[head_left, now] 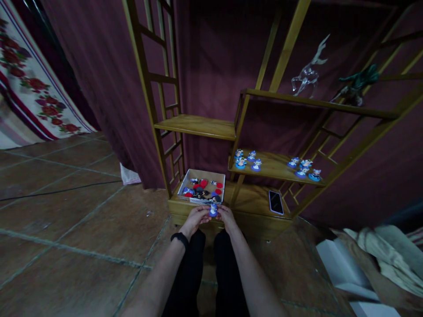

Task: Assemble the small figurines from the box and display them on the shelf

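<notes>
Between my two hands is a small purple and white figurine (213,210) on a round purple base. My left hand (197,217) grips it from the left, and my right hand (226,215) from the right. Just beyond my fingers, an open white box (183,190) rests on the bottom shelf. Inside it lie several figurines with red, black and blue parts. More small blue and purple figurines (257,165) stand upright in two groups on the middle shelf (276,166), one at its left end, the other at its right.
A phone (276,202) lies on the bottom shelf at the right. Higher up, a clear deer figure (307,77) and a dark green figure (358,83) stand on the upper right shelf (324,104). White boxes (345,266) sit on the floor at right. A cable (62,191) crosses the tiles.
</notes>
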Available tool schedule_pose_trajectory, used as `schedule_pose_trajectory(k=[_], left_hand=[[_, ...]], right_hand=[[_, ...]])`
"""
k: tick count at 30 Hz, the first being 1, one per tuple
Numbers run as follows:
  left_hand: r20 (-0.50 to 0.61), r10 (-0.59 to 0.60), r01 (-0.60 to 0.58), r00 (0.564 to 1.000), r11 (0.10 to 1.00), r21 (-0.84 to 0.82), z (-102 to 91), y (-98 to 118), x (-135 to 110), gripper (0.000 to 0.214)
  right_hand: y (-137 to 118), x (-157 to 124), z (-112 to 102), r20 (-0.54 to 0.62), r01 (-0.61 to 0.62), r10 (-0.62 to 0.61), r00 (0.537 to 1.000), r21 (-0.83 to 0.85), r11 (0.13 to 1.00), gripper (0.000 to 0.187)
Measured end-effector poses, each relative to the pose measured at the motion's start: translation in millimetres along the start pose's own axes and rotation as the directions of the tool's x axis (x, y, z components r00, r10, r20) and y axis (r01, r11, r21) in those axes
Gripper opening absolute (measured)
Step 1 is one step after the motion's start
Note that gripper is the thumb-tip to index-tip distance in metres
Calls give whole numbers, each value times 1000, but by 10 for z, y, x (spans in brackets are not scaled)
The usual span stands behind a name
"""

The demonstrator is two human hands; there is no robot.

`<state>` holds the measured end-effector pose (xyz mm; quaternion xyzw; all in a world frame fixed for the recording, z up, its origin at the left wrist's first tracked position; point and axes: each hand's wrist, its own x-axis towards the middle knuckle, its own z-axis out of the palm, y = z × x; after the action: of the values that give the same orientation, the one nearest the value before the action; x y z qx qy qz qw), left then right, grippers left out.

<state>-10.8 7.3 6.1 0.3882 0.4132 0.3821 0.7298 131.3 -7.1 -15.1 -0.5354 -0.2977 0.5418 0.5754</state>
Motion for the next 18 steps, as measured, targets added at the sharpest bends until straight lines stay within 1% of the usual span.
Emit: schedule_pose_trajectory(k=[3, 8, 11, 14, 16, 18], left_hand=[[0, -8, 8, 1000, 999, -32, -9, -8, 14, 25], [-73, 14, -23, 997, 991, -131, -28, -32, 45, 22], [-101, 15, -31, 995, 987, -157, -24, -36, 42, 21], [-94, 12, -27, 995, 987, -160, -20, -37, 34, 23], [-88, 12, -26, 996, 988, -155, -25, -43, 35, 24], [-83, 15, -27, 996, 988, -151, -34, -52, 44, 24]], right_hand=[[0, 3, 1, 12, 6, -6, 1000, 5, 1000, 33], [1, -37, 9, 76, -1, -1, 997, 23, 1000, 43], [-7, -73, 13, 133, 14, -17, 991, 25, 1000, 42], [-18, -80, 17, 177, 1, -3, 984, 14, 1000, 40], [-20, -67, 19, 188, -19, 19, 982, -3, 1000, 38], [-12, -47, 18, 171, -30, 32, 985, -14, 999, 37]])
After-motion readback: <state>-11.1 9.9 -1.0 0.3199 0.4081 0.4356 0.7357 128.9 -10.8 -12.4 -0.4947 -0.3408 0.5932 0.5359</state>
